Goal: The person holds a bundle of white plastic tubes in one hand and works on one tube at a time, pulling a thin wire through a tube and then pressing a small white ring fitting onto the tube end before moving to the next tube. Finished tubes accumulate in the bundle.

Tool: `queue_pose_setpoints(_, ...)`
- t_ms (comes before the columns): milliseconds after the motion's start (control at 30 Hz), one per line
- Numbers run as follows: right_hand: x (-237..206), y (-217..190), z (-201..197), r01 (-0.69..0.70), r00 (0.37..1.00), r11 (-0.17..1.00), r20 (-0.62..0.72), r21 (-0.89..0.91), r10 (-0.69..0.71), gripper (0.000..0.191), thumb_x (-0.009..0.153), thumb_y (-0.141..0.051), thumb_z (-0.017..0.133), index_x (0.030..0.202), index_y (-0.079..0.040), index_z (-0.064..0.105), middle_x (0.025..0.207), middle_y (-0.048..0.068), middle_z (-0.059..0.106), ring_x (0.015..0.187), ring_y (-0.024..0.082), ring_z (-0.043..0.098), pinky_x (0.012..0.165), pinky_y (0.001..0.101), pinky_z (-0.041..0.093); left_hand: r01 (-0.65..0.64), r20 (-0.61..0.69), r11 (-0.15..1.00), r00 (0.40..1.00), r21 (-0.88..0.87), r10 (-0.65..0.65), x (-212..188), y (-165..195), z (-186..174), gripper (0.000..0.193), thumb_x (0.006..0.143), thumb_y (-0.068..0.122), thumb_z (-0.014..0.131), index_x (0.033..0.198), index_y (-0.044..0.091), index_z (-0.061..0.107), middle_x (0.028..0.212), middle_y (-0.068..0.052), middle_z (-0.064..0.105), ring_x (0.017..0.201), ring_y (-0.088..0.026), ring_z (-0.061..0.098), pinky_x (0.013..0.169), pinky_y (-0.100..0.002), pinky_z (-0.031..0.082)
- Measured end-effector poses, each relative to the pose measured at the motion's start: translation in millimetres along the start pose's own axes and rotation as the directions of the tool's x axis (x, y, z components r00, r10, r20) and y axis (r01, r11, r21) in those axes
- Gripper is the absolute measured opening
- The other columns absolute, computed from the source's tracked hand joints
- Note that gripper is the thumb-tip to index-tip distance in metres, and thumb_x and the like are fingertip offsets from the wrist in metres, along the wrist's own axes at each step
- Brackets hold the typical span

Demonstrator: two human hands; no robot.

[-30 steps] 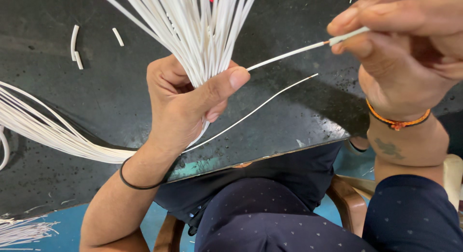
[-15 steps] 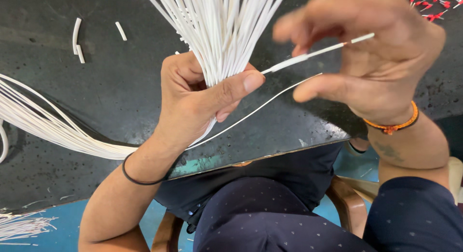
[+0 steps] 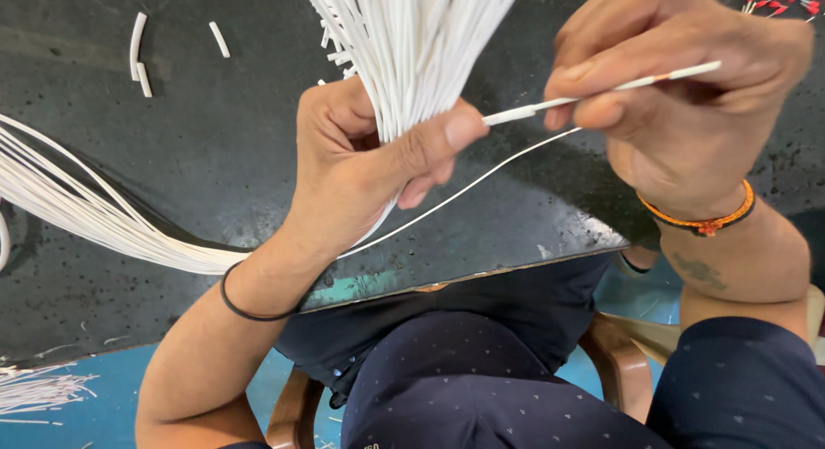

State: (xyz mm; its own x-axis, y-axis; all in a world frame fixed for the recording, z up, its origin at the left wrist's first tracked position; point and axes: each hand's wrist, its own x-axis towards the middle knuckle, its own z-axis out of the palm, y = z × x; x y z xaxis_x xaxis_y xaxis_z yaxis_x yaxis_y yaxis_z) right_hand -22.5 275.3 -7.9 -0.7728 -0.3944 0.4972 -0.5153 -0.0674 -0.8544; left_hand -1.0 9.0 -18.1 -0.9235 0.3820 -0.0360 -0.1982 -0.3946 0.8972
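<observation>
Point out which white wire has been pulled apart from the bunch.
The single white wire pinched in the right hand, running sideways. All the others stay gripped together as a bunch in the left hand.

Wiring workshop; scuffed dark workbench (image 3: 172,174); white wire bundle (image 3: 412,36); cut sleeve offcuts (image 3: 137,54); red-tipped terminals (image 3: 778,0).

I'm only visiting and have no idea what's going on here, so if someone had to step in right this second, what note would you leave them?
Left hand: fist closed on a thick bundle of white wires, thumb pressed across it; the bundle fans upward and its tails sweep off left over the dark table.
Right hand: fingertips pinch a single white wire drawn out of the bundle, with bare copper showing near the fingers.
Nearby: short white offcuts at upper left, red-tipped pieces at upper right.
Done: one wire separated.
Left: the rest of the bundle is in the left grip.
</observation>
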Motion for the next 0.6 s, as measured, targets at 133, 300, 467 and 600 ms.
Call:
queue_pose_setpoints(133,-4,9,-6,0.070,0.996,0.997,-0.053,0.037,-0.068,0.026,0.104,-0.022,0.080,0.108,0.002,0.071,0.096,0.016,0.067,0.075,0.018,0.066,0.064,0.0279,0.056,-0.187,-0.048,0.982,0.982,-0.036,0.185,3,-2,3,0.017,0.113,0.010,0.070,0.110,-0.006,0.071,0.096,-0.013,0.074,0.077,-0.014,0.067,0.071,-0.027,0.054)
queue_pose_setpoints(300,-16,6,-6,-0.028,0.993,0.983,-0.106,0.182,0.048,0.024,0.099,-0.030,0.078,0.101,-0.008,0.071,0.091,0.010,0.065,0.074,0.017,0.064,0.063,0.0344,0.058,-0.278,-0.104,0.955,0.958,-0.098,0.269,3,-3,-2,0.022,0.119,0.015,0.070,0.109,-0.006,0.069,0.101,-0.013,0.073,0.085,-0.017,0.069,0.079,-0.029,0.057)
queue_pose_setpoints(467,-3,5,-18,-0.155,0.984,0.954,0.126,0.258,0.126,0.020,0.098,-0.030,0.072,0.096,-0.011,0.069,0.087,0.008,0.064,0.073,0.018,0.063,0.062,0.0321,0.058,-0.227,-0.164,0.968,0.964,-0.107,0.208,-2,-2,-3,0.025,0.115,0.017,0.071,0.106,-0.006,0.070,0.087,-0.011,0.069,0.062,-0.012,0.057,0.055,-0.027,0.044)
queue_pose_setpoints(600,9,13,-32,-0.193,0.945,0.941,0.311,0.278,0.102,0.017,0.100,-0.029,0.068,0.098,-0.012,0.069,0.086,0.007,0.065,0.072,0.018,0.065,0.065,0.0296,0.060,-0.226,-0.135,0.969,0.968,-0.103,0.211,-3,-1,-4,0.027,0.116,0.022,0.073,0.109,-0.005,0.070,0.088,-0.010,0.070,0.056,-0.010,0.050,0.047,-0.025,0.037)
